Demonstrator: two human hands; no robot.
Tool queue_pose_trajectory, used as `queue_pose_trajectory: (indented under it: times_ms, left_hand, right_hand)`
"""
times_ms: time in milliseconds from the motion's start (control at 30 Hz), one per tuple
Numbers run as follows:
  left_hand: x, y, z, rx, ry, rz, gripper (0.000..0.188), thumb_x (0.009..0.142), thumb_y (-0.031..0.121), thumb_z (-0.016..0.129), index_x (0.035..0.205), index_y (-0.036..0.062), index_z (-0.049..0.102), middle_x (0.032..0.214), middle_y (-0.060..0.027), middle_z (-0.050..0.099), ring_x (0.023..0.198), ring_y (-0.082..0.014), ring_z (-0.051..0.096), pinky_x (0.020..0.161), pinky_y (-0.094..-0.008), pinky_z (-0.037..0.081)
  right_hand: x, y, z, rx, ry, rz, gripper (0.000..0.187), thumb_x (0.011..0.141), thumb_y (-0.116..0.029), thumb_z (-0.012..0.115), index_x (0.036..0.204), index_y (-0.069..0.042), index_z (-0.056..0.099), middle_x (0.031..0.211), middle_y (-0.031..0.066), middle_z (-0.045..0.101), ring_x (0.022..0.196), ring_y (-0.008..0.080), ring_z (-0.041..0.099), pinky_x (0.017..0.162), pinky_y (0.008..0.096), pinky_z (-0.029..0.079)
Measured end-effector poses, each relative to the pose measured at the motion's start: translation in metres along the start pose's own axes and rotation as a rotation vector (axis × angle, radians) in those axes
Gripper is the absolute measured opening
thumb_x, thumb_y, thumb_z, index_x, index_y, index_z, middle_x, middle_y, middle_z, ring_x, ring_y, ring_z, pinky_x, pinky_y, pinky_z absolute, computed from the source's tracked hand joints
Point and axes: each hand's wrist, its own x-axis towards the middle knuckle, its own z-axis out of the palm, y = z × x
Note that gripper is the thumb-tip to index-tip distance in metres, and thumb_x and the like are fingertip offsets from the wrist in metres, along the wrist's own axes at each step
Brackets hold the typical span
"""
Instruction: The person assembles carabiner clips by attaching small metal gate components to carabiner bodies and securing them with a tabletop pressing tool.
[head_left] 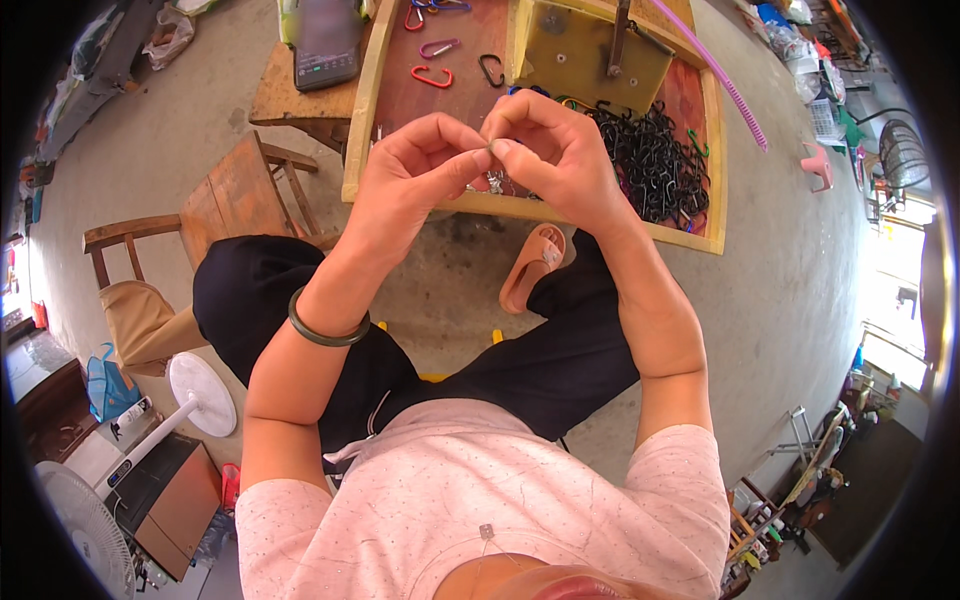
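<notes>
My left hand [422, 165] and my right hand [556, 158] meet above the near edge of a wooden tray [610, 225], thumbs and forefingers pinched together. Whatever sits between the fingertips is too small and too covered to name. Small silvery metal pieces [494, 182] lie on the tray just below the fingers. To the right of my right hand is a heap of black carabiners [655, 170]. Loose on the red tray bottom beyond my hands are a red carabiner [432, 77], a purple carabiner [440, 48] and a single black carabiner [491, 70].
A yellowish metal plate [570, 60] with an upright lever [618, 40] stands in the tray. A phone [327, 60] rests on a wooden stool left of it. A purple coiled hose [735, 95] hangs at the right. Wooden chair [230, 195] and white fan [200, 395] stand leftward.
</notes>
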Motion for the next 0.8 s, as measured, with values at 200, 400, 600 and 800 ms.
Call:
queue_pose_trajectory:
  times_ms: [200,400,600,800]
  left_hand:
    - [-0.002,0.005,0.008,0.026,0.067,-0.052,0.007,0.096,0.008,0.068,0.099,0.0056,0.061,0.081,0.0029,0.063,0.075,-0.0044,0.06,0.065,-0.02,0.043]
    - [0.0,0.006,0.001,0.131,0.097,0.019,0.003,0.098,0.006,0.057,0.098,0.0088,0.056,0.087,0.0028,0.056,0.075,-0.0062,0.056,0.066,-0.0204,0.041]
    - [-0.002,0.01,-0.003,0.087,0.15,0.025,0.005,0.091,0.004,0.063,0.094,0.0055,0.059,0.081,0.0024,0.061,0.074,-0.0043,0.058,0.07,-0.0202,0.045]
    - [-0.003,0.01,-0.008,0.17,0.107,0.026,0.004,0.098,0.009,0.06,0.097,0.0068,0.056,0.088,0.0001,0.057,0.079,-0.0087,0.058,0.074,-0.0254,0.048]
  right_hand:
    - [-0.001,-0.012,0.005,-0.347,0.043,-0.121,0.005,0.095,-0.003,0.063,0.099,-0.002,0.062,0.089,-0.0003,0.061,0.082,0.0053,0.058,0.069,0.0249,0.05]
    - [-0.006,-0.007,-0.021,-0.777,0.063,-0.184,0.007,0.09,-0.005,0.07,0.095,-0.004,0.066,0.085,0.003,0.063,0.078,0.0157,0.064,0.073,0.0322,0.051]
    - [-0.011,0.016,-0.028,-1.28,0.004,-0.43,0.009,0.081,-0.008,0.075,0.088,-0.006,0.07,0.085,0.0043,0.062,0.081,0.0248,0.063,0.077,0.0377,0.051]
    - [-0.007,0.014,-0.022,-1.454,-0.066,-0.527,0.006,0.077,-0.007,0.071,0.08,-0.006,0.066,0.085,0.0039,0.059,0.083,0.0231,0.061,0.078,0.0357,0.05]
